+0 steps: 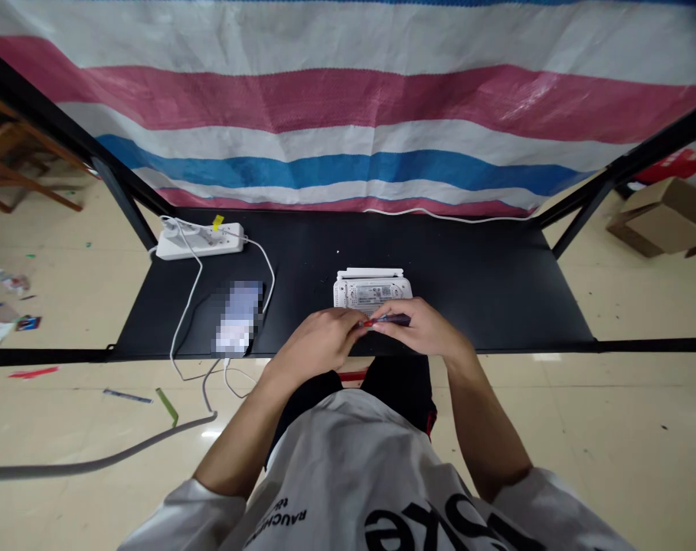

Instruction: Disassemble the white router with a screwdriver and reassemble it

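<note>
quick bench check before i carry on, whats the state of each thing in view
left hand: fingertips at the tool's red end
right hand: gripping the tool's dark end
slim red and dark tool: held between both hands, at the router's near edge
white router: lying flat, label side up, antennas folded
white power strip: on the table, cords plugged in
cardboard box: on the floor, flaps open

Two hands (316, 342) (421, 329), one screwdriver (385, 321), one router (373, 291)

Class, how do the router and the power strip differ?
The router is boxier; the power strip is long and narrow. The strip has cables plugged in; no cable shows on the router. The router lies just beyond the hands; the strip sits far left. Both are white.
</note>
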A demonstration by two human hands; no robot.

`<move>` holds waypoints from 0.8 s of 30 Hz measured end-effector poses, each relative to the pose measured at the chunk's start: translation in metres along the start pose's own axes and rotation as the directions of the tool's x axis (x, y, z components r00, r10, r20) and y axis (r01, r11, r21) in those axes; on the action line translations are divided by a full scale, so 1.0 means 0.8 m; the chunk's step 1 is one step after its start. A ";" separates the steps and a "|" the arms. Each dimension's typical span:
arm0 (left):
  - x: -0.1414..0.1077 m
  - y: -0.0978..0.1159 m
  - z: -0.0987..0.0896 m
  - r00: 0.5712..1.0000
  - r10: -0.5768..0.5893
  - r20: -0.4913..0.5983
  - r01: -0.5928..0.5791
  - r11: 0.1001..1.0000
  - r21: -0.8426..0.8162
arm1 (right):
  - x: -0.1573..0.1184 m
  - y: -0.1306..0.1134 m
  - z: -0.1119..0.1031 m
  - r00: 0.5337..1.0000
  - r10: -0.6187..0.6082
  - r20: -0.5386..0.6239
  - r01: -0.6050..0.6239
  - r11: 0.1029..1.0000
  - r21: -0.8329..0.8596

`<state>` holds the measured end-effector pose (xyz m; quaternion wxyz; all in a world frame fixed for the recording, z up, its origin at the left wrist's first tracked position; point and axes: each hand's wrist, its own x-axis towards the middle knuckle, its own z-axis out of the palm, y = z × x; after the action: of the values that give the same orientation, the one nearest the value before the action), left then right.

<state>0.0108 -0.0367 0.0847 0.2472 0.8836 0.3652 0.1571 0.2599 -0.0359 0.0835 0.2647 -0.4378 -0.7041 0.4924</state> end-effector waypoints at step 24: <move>-0.014 0.053 -0.027 0.999 -0.016 0.048 0.029 0.959 -0.280 | -0.033 -0.044 -0.030 0.957 -0.272 0.102 0.284 0.949 -0.135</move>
<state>0.0170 -0.0639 0.1249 0.3801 0.8388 0.3435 0.1844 0.2790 -0.0526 0.1267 0.2691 -0.3321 -0.8037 0.4140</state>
